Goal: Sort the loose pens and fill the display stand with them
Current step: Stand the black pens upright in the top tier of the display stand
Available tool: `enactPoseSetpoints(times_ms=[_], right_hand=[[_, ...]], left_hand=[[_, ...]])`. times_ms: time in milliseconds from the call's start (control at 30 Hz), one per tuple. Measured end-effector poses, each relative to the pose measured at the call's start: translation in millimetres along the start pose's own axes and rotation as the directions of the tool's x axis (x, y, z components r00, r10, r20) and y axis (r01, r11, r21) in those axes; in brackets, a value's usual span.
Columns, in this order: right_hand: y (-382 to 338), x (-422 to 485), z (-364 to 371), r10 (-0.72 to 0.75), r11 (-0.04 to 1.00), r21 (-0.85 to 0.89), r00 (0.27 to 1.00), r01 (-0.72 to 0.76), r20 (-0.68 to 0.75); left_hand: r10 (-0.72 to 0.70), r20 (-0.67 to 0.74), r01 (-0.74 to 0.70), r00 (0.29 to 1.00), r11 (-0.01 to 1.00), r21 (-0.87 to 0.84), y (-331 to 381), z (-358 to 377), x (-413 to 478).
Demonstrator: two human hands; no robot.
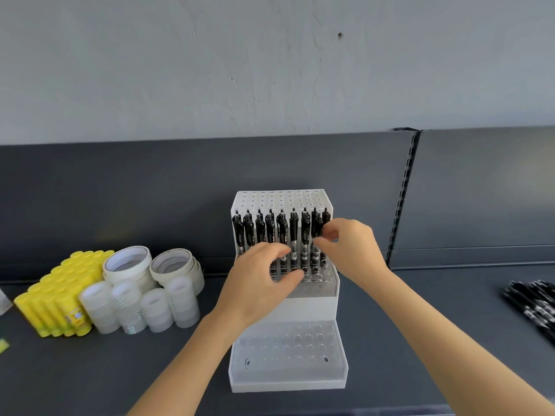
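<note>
Your left hand (261, 280) is at the middle tier of the white display stand (312, 307), its fingers (277, 253) and thumb curled round the lower barrels of the pens (270, 229) standing there in a row. Your right hand (351, 244) is at the right end of that row, index finger and thumb pinching a pen just below its black top. The stand sits on the dark shelf (435, 340), close to the back panel. The loose pens (534, 307) lie in a heap at the far right of the shelf, well apart from the stand. Left of the stand are yellow glue sticks (60, 295), masking tape rolls (129, 262) and clear tape rolls (150, 307)
</note>
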State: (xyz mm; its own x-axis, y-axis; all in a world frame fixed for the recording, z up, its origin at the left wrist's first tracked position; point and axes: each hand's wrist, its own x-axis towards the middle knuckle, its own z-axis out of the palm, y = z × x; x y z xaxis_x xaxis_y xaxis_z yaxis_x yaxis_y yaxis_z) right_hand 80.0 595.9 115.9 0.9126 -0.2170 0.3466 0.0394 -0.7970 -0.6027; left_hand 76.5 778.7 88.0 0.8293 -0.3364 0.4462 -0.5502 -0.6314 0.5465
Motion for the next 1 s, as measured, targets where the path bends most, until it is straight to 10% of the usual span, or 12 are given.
enactPoseSetpoints(times_ms=[1000], right_hand=[[204, -105, -108, 0.378, 0.916, -0.114, 0.923, -0.384, -0.077]], left_hand=[[0.261, 0.33, -0.238, 0.907, 0.965, -0.11, 127, 152, 13]])
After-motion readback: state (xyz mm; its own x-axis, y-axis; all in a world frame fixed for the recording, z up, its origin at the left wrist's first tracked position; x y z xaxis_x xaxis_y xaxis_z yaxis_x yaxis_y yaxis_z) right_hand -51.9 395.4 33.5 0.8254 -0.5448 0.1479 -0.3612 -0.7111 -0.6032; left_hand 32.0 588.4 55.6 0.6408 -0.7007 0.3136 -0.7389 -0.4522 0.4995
